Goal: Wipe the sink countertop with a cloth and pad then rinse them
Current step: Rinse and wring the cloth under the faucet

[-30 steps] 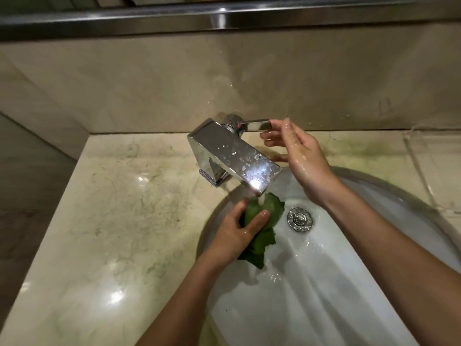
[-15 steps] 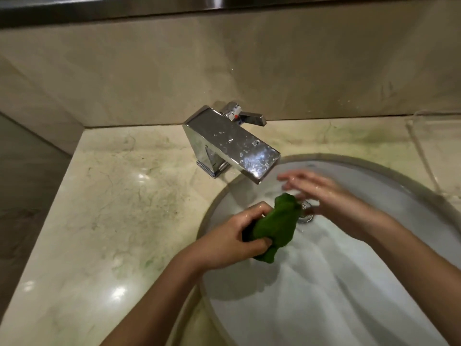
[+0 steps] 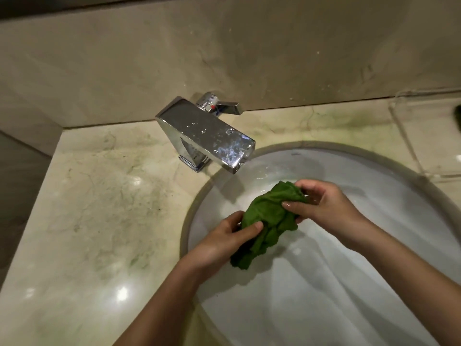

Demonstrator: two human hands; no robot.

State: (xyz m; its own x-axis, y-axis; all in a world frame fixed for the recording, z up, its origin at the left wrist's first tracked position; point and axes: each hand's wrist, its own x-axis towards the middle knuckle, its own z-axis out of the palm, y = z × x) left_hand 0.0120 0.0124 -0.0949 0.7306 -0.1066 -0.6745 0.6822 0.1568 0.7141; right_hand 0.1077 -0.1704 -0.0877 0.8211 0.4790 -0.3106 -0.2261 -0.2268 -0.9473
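Head view. You hold the crumpled green fabric cloth in both hands, in front of and just below the spout of the square chrome faucet, over the white oval sink basin.

- Your left hand grips the end of the cloth farther from the faucet, thumb on top.
- Your right hand pinches the end nearest the spout.

The beige marble countertop left of the faucet shines wet, with faint greenish marks. Judge the wiping stage as done or nearly done. The step in hand appears to be rinsing the cloth. Whether water flows from the spout cannot be told.

The pad is not identifiable. A dark object far right of the faucet, beside the clear plastic tray, may be it. Rinsing the pad remains.
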